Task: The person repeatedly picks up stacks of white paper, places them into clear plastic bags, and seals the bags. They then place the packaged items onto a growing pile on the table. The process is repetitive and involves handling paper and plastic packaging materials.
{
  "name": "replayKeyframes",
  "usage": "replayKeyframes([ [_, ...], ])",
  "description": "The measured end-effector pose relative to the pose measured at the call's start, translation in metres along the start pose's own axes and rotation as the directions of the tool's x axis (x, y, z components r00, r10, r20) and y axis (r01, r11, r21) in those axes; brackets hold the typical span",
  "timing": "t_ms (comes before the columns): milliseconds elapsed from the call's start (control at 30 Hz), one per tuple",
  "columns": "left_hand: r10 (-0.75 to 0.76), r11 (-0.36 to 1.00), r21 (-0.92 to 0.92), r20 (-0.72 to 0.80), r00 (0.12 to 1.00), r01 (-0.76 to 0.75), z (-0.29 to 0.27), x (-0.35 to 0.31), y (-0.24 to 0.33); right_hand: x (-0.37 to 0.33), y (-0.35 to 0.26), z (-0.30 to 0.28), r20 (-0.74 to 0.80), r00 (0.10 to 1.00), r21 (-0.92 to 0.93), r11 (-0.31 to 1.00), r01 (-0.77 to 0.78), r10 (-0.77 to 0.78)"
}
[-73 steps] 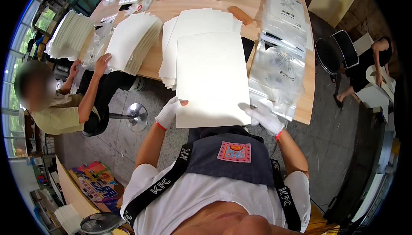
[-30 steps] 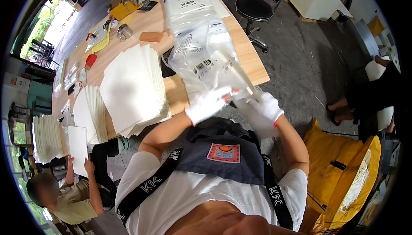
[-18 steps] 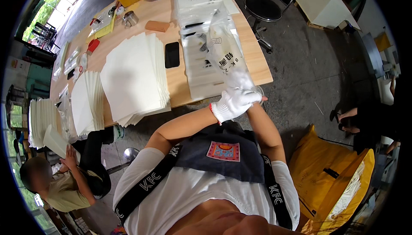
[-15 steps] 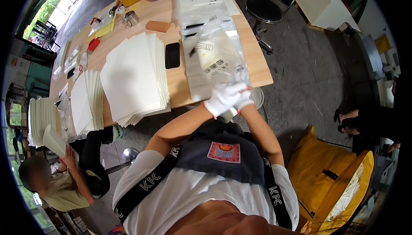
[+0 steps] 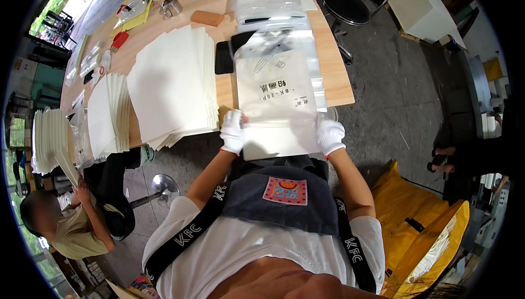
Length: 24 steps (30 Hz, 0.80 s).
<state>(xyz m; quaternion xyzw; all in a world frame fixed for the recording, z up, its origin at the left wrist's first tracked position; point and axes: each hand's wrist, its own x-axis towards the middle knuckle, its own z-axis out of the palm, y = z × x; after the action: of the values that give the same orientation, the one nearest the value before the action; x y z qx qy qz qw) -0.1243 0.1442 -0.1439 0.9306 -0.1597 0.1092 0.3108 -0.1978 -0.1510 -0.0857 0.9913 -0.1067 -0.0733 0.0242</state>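
- Evidently, we have the paper [image 5: 281, 143] most of the way into the clear bag [image 5: 276, 88]; a pale strip at the near end sticks out past the mouth, so we judge the insertion well along but unfinished.
- Our left hand [image 5: 233, 131], gloved, closes on the left edge near the mouth; our right hand [image 5: 330, 134], gloved too, closes on the right edge. We cannot tell how tightly, or whether the fingers pinch paper as well as plastic.
- The bag lies flat in front of us, its far part over other bags, its near end past the table edge.
- We see plenty left unbagged: a broad stack [image 5: 169, 80] to the left and a fanned stack [image 5: 106, 116] beyond it. We cannot tell whether the bag pile [image 5: 262, 4] at the far right holds any paper.
- On the wooden table [image 5: 339, 75] we also see a phone [image 5: 222, 58], a brown block [image 5: 206, 18], a metal cup [image 5: 171, 6] and a red roll [image 5: 119, 40].
- Around us, a co-worker [image 5: 79, 230] sits at the left, a black chair [image 5: 347, 6] stands beyond the table's right side, and a yellow sack [image 5: 410, 206] rests on the grey floor [image 5: 394, 91].
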Motion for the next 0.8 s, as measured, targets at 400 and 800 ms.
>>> replayKeyframes([
  [400, 0.063, 0.924, -0.382, 0.118, 0.991, -0.014, -0.072, -0.069, 0.025, -0.116, 0.006, -0.042, -0.031, 0.924, 0.458, 0.816, 0.353, -0.382],
  [800, -0.031, 0.932, -0.361, 0.035, 0.999, 0.041, -0.052, 0.0, 0.047, -0.078, 0.054, 0.005, 0.104, 0.946, 0.901, 0.374, -0.22, 0.306],
])
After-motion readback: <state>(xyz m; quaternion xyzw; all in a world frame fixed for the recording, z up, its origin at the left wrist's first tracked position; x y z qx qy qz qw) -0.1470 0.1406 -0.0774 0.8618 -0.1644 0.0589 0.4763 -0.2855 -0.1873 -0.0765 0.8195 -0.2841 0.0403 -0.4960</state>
